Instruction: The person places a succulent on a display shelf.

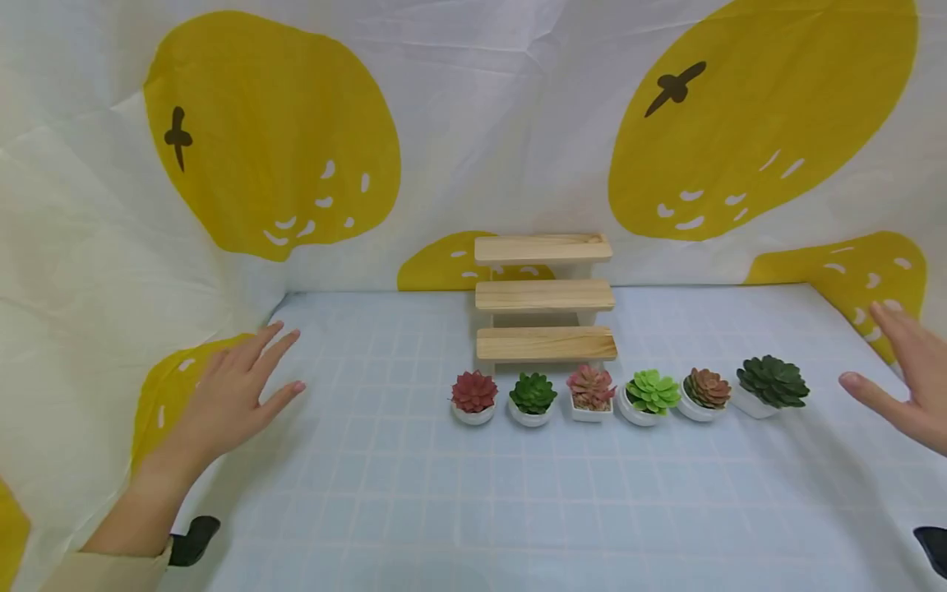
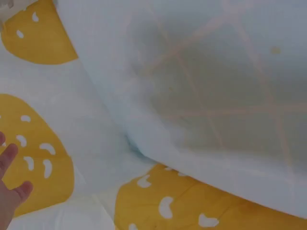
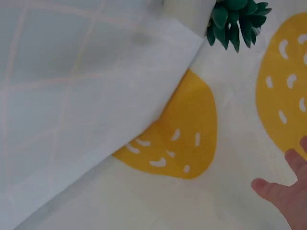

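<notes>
My left hand (image 1: 225, 403) hovers over the left side of the table, fingers spread and holding nothing. At the right edge my right hand (image 1: 913, 382) is also raised with thumb and fingers apart; part of it is cut off. Between them stands a row of small potted succulents: a red one (image 1: 474, 395), a green one (image 1: 532, 398), a pink one (image 1: 590, 390), a bright green one (image 1: 651, 393), a brownish one (image 1: 706, 390) and a dark green one (image 1: 773, 382). The dark green succulent is nearest my right hand; its leaves (image 3: 235, 21) show in the right wrist view.
Behind the row stands a three-step wooden shelf (image 1: 546, 344). A pale blue checked cloth (image 1: 414, 493) covers the table. White fabric with yellow fruit shapes (image 1: 496, 123) hangs behind and at the sides.
</notes>
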Demonstrator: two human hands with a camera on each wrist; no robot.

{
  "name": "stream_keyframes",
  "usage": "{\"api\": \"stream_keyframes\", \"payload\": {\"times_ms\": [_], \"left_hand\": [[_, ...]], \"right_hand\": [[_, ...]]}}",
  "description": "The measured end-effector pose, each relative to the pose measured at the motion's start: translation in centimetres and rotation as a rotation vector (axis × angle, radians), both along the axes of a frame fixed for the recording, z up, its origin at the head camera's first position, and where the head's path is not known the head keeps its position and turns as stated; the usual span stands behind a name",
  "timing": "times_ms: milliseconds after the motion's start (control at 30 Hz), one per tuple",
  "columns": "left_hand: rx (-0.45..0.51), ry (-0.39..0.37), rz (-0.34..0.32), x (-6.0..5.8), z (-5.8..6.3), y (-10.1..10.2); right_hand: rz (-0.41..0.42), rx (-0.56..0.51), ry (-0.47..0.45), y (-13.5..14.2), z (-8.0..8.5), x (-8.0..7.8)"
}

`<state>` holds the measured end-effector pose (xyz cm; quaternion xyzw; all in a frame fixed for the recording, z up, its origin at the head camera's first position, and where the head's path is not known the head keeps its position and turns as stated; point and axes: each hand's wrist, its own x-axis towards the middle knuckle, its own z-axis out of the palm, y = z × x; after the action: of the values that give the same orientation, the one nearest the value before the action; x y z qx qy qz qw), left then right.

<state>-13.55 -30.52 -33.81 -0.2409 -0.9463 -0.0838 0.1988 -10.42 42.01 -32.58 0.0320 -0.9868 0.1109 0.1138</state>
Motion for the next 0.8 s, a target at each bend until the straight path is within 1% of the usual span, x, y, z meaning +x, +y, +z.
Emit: {"api": "stream_keyframes", "payload": {"times_ms": [67,133,200,333,400,433,500,600,700,800], "left_hand": [[0.042,0.045,-0.049,-0.4,-0.4,0.2],[0.087,0.057,-0.088,-0.9,-0.9,0.5],[0.127,0.012,-0.083,-1.1,-1.3,0.9],[0.235,-0.139,-0.048,-1.2,-2.2,1.6],[0.285,-0.173,-0.036,-1.5,-2.8,1.9],[0.304,-0.175,-0.035,-1.6,-3.1,2.0],[0.328,-0.155,-0.028,-2.0,-3.8,2.3],[0.361,-0.133,-0.025,-2.7,-4.6,2.9],[0.397,-0.143,-0.045,-3.2,-5.0,3.6],[0.429,-0.174,-0.074,-3.5,-5.3,4.3]], "right_hand": [[-0.01,-0.068,-0.012,-0.4,0.0,0.0],[-0.023,-0.139,-0.024,-0.8,0.0,0.1],[-0.025,-0.22,-0.035,-1.2,-0.2,0.0],[-0.013,-0.366,-0.058,-1.5,-1.2,-0.4],[-0.008,-0.416,-0.065,-1.5,-1.9,-0.6],[-0.006,-0.434,-0.067,-1.5,-2.2,-0.6],[-0.003,-0.462,-0.067,-1.5,-2.8,-0.6],[-0.002,-0.479,-0.073,-1.4,-3.5,-0.3],[0.006,-0.494,-0.078,-1.4,-4.0,-0.2],[0.024,-0.516,-0.092,-1.4,-4.4,-0.4]]}}
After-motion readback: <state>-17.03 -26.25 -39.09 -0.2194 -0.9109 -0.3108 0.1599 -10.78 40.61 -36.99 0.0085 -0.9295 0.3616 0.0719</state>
